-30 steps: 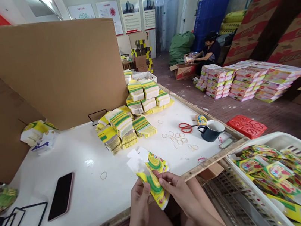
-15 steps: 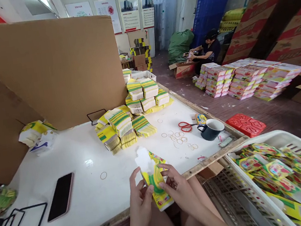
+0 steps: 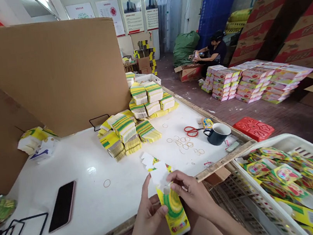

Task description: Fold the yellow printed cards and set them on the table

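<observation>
My left hand point(image 3: 150, 216) and my right hand point(image 3: 190, 195) hold a small stack of yellow-green printed cards point(image 3: 173, 209) with white tops, just over the near edge of the white table point(image 3: 75, 184). Left thumb presses the stack's lower left; right fingers pinch its upper right side. The cards' white tabs fan out a little at the top. Banded bundles of the same cards point(image 3: 123, 132) are piled at the table's middle and back.
A black phone point(image 3: 62, 205) lies at left, loose rubber bands point(image 3: 185, 144), red scissors point(image 3: 190, 131) and a dark mug point(image 3: 217, 134) at right. A white crate point(image 3: 297, 190) of printed packets stands lower right. Cardboard sheet point(image 3: 49, 70) walls the back. A person point(image 3: 214, 52) sits far off.
The cards turned from a tilted spread to an upright stack and came lower, toward me. Both hands shifted grip around them.
</observation>
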### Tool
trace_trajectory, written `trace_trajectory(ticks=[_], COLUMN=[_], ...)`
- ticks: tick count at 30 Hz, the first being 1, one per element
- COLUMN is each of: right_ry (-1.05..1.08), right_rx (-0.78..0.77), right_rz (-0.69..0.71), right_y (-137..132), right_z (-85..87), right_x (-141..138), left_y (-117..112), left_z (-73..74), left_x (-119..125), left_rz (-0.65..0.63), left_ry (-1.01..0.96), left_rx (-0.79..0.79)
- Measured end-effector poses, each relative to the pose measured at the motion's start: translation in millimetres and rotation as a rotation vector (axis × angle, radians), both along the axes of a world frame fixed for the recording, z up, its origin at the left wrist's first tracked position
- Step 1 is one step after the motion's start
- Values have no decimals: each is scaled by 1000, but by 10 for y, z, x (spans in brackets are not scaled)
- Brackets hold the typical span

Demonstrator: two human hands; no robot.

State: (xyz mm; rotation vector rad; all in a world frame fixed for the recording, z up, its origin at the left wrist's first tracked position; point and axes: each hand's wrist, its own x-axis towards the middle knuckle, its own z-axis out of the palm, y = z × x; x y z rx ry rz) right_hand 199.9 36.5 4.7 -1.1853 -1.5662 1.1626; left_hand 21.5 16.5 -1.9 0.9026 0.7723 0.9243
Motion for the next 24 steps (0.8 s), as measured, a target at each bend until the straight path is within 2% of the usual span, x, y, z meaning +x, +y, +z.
trace_trajectory(ticks=[3,6,8,12,16,18,24], right_ry=[37,-6,-46,-177,-451,-519,-393], right_rx=[15,104,53,-159,-141,-134,-75], right_rz=[-7,6,38,128,21,3,33], right_y=[1,26,36,33,48,54,23], right_z=[-9,8,26,33,10,-6,-63], right_x=[20,86,118,78,-17,-43,-5], left_y=[31,63,66,45,32,29,34], left_z=[-3,-14,-39,-99,-104,-88,-33], left_x=[-6,-1,12,55,83,80,28], left_rz=[-45,-20,20,36,45,43,19], left_ry=[2,76,142,213,243,235,135], left_rx=[-5,51,87,144,214,201,89])
